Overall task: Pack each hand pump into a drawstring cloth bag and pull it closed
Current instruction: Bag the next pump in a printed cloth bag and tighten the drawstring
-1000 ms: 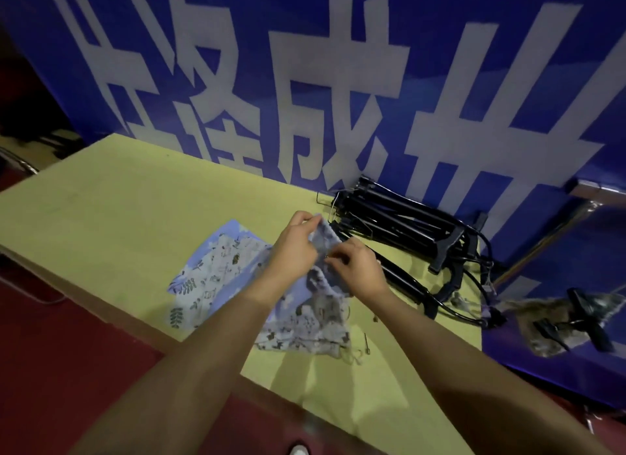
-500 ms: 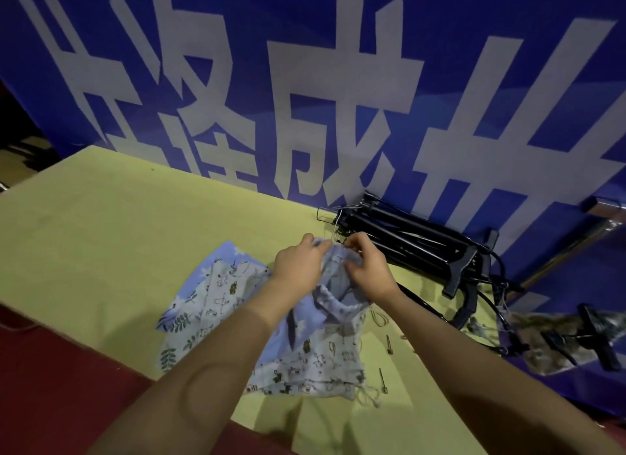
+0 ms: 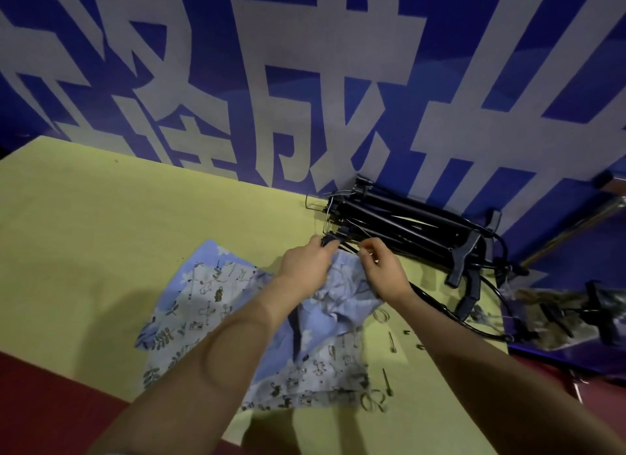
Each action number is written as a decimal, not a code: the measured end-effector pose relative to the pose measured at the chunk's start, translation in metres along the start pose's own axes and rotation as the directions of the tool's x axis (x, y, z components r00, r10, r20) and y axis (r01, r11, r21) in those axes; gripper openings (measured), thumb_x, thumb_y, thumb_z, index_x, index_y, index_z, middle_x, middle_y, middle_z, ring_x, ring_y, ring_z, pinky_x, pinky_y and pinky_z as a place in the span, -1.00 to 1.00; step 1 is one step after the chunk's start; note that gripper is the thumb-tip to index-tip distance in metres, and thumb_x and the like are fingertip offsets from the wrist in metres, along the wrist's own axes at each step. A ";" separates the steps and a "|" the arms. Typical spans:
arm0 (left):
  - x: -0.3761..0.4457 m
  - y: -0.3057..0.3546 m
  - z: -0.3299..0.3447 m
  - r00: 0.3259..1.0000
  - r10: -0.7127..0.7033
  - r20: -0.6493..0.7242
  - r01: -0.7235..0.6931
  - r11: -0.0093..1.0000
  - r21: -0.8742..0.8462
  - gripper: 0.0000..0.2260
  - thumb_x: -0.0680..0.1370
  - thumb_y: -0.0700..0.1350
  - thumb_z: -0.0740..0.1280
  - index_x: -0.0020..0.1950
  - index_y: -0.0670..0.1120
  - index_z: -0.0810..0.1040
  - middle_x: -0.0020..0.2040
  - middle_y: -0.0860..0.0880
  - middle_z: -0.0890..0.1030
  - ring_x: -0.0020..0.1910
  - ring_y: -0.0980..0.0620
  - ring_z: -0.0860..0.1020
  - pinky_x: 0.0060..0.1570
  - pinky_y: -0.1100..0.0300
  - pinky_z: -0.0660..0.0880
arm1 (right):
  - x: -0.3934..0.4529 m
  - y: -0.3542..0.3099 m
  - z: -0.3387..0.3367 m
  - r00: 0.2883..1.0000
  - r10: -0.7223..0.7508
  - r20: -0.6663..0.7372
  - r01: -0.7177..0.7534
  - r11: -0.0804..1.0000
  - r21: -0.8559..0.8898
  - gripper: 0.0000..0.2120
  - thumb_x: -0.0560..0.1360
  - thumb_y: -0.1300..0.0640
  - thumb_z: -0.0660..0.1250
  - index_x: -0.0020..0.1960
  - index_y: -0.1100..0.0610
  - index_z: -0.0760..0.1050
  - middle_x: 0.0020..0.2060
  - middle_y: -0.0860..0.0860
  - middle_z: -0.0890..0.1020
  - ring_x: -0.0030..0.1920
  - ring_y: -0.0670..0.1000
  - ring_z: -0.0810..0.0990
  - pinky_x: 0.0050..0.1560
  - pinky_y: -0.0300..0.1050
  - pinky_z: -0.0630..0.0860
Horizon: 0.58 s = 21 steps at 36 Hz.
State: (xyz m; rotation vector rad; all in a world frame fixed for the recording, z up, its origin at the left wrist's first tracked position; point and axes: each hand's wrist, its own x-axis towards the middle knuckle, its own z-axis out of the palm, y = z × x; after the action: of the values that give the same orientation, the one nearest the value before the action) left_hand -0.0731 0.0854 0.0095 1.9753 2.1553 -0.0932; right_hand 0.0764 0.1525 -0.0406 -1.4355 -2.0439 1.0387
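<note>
A pile of black hand pumps (image 3: 406, 227) lies at the table's far right, against the blue banner. Several light-blue patterned drawstring cloth bags (image 3: 210, 295) lie spread on the yellow table. The top bag (image 3: 342, 295) is bunched up under my hands, its mouth pointing at the near end of the pump pile. My left hand (image 3: 306, 265) grips the bag's rim on the left side. My right hand (image 3: 382, 268) pinches the rim on the right. The mouth touches the black foot end of one pump (image 3: 333, 242); how far that end is inside is hidden by my fingers.
The yellow table (image 3: 101, 238) ends at a near edge with red floor (image 3: 50, 404) below. Small metal needles and pins (image 3: 393, 343) lie right of the bags. A packed dark patterned bag with a pump (image 3: 569, 312) lies off the table's right end. The blue banner (image 3: 305, 82) stands behind.
Both hands carried the bag's open mouth away from me and to the right, up to the near end of the pump pile. The view tilted down a little.
</note>
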 end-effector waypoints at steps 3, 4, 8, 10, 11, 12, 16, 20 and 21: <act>0.001 0.003 0.004 0.997 -0.072 -0.007 0.072 0.997 -0.025 -0.49 0.54 -0.28 0.18 0.47 -0.11 0.15 0.28 -0.18 0.35 -0.05 -0.23 0.57 -0.26 0.06 0.37 | 0.007 0.016 -0.003 0.996 0.094 0.003 -0.090 0.959 -0.268 -0.67 0.56 0.21 0.16 0.32 0.16 0.38 0.23 0.14 0.52 0.23 0.18 0.45 0.22 0.01 0.35; 0.002 0.003 0.005 0.995 -0.098 -0.010 0.098 0.995 -0.012 -0.56 0.54 -0.28 0.18 0.42 -0.15 0.21 0.29 -0.18 0.34 0.00 -0.22 0.56 -0.21 0.04 0.39 | 0.008 0.021 -0.004 0.991 0.132 0.011 -0.119 0.928 -0.352 -0.61 0.53 0.23 0.18 0.36 0.17 0.34 0.29 0.14 0.47 0.28 0.19 0.40 0.26 0.02 0.30; 0.001 0.005 0.011 0.988 -0.136 -0.072 0.142 0.987 0.076 -0.70 0.55 -0.27 0.14 0.29 -0.19 0.39 0.28 -0.18 0.34 0.20 -0.24 0.38 0.11 -0.01 0.37 | 0.009 0.037 -0.007 0.961 0.251 0.113 -0.128 0.771 -0.624 -0.54 0.51 0.12 0.28 0.36 0.17 0.26 0.29 0.17 0.43 0.31 0.21 0.36 0.29 0.04 0.24; 0.001 0.006 0.015 0.984 -0.138 -0.114 0.150 0.983 0.108 -0.69 0.55 -0.27 0.12 0.30 -0.18 0.39 0.28 -0.18 0.36 0.24 -0.22 0.34 0.19 -0.01 0.31 | 0.009 0.045 -0.006 0.962 0.236 0.137 -0.083 0.731 -0.678 -0.55 0.53 0.04 0.29 0.34 0.16 0.26 0.26 0.15 0.46 0.29 0.20 0.40 0.28 0.05 0.25; 0.001 0.006 0.017 0.983 -0.137 -0.123 0.152 0.982 0.117 -0.68 0.55 -0.27 0.12 0.31 -0.18 0.38 0.27 -0.18 0.38 0.24 -0.21 0.34 0.20 0.00 0.30 | 0.009 0.047 -0.006 0.967 0.216 0.137 -0.060 0.712 -0.699 -0.56 0.53 0.03 0.28 0.34 0.16 0.26 0.26 0.14 0.46 0.29 0.19 0.41 0.28 0.05 0.25; 0.001 0.006 0.018 0.983 -0.138 -0.121 0.152 0.981 0.117 -0.67 0.55 -0.28 0.12 0.32 -0.18 0.37 0.26 -0.18 0.41 0.24 -0.20 0.36 0.19 0.00 0.31 | 0.010 0.048 -0.006 0.972 0.193 0.137 -0.035 0.690 -0.723 -0.57 0.54 0.02 0.26 0.33 0.16 0.27 0.25 0.13 0.47 0.28 0.18 0.42 0.28 0.05 0.25; 0.000 0.009 0.019 0.987 -0.131 -0.095 0.139 0.986 0.091 -0.67 0.55 -0.31 0.13 0.32 -0.20 0.31 0.24 -0.18 0.46 0.19 -0.18 0.47 0.07 0.03 0.44 | 0.015 0.048 -0.007 0.970 0.166 0.176 0.034 0.628 -0.777 -0.60 0.56 -0.02 0.23 0.30 0.18 0.30 0.24 0.14 0.46 0.27 0.19 0.44 0.28 0.04 0.26; -0.003 0.017 0.016 0.988 -0.095 -0.119 0.099 0.995 0.022 -0.58 0.54 -0.34 0.17 0.38 -0.16 0.19 0.16 -0.16 0.47 0.03 -0.17 0.55 -0.21 0.05 0.41 | 0.015 0.051 -0.011 0.961 0.181 0.209 0.042 0.651 -0.758 -0.62 0.55 0.01 0.24 0.28 0.17 0.28 0.18 0.14 0.51 0.18 0.19 0.50 0.20 0.02 0.32; -0.005 0.019 0.015 0.990 -0.075 -0.123 0.077 0.997 0.016 -0.56 0.53 -0.34 0.17 0.38 -0.14 0.18 0.14 -0.16 0.47 -0.02 -0.18 0.56 -0.24 0.06 0.38 | 0.014 0.052 -0.011 0.963 0.169 0.212 0.050 0.656 -0.753 -0.63 0.55 0.02 0.24 0.27 0.17 0.27 0.16 0.14 0.52 0.15 0.19 0.52 0.14 0.00 0.35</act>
State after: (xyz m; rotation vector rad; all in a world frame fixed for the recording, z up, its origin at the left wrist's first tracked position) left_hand -0.0521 0.0799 -0.0020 1.9575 2.3153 -0.0065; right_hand 0.1102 0.1787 -0.0751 -1.8193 -2.8493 0.3720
